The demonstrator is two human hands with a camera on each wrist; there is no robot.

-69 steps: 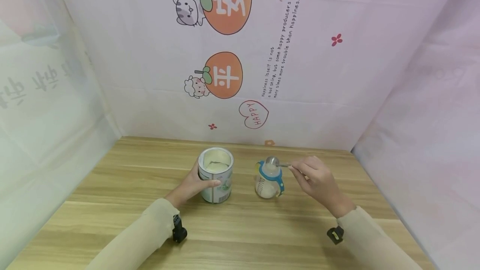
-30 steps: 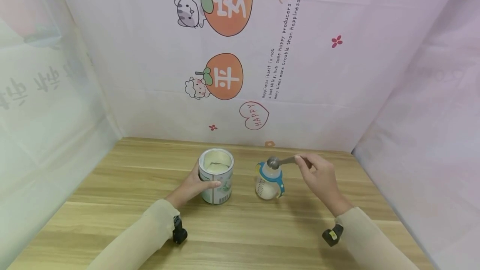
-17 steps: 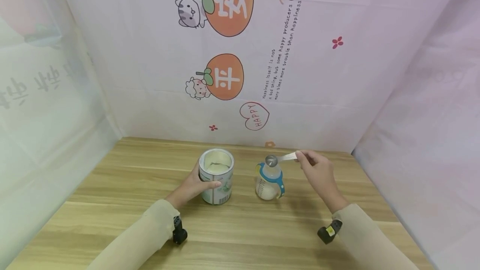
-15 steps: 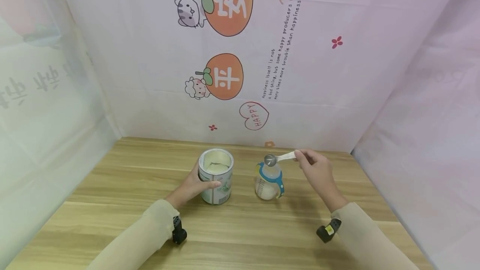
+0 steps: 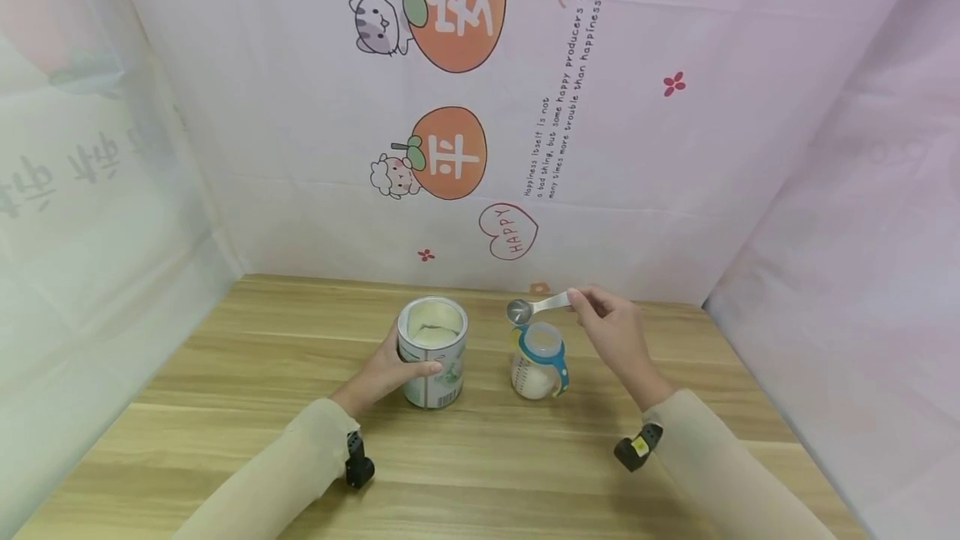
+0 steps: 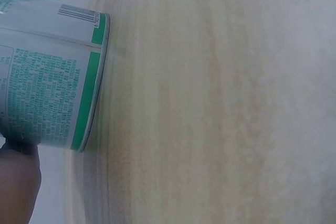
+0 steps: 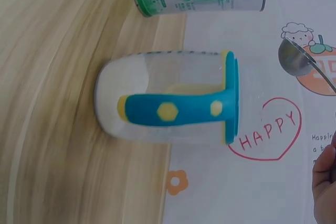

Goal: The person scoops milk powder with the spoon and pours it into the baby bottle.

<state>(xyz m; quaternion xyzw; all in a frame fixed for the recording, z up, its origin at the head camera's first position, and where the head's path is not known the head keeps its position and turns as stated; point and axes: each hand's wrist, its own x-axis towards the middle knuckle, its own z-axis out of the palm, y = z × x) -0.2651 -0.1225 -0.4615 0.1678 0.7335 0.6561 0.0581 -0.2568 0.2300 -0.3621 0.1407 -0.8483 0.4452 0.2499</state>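
Note:
My left hand [image 5: 388, 369] grips the side of an open milk powder tin [image 5: 432, 365], its thumb across the front; pale powder shows inside. To the tin's right stands a clear baby bottle [image 5: 534, 375] with a blue collar and handles, its top uncovered and white powder at the bottom. My right hand [image 5: 613, 332] pinches the handle of a metal measuring spoon [image 5: 520, 312]. The spoon's bowl hangs above and just left of the bottle mouth, apart from it, and looks empty. In the right wrist view the spoon bowl [image 7: 295, 57] is beyond the bottle's rim.
The wooden table [image 5: 480, 473] ends at a white printed cloth [image 5: 622, 215] behind. More cloth hangs at the left [image 5: 97, 215] and right. Tin and bottle stand close together with a narrow gap between them.
The right hand has lifted the spoon from over the bottle mouth and moved it left, its bowl turned to face upward. The left hand, tin and bottle have stayed in place.

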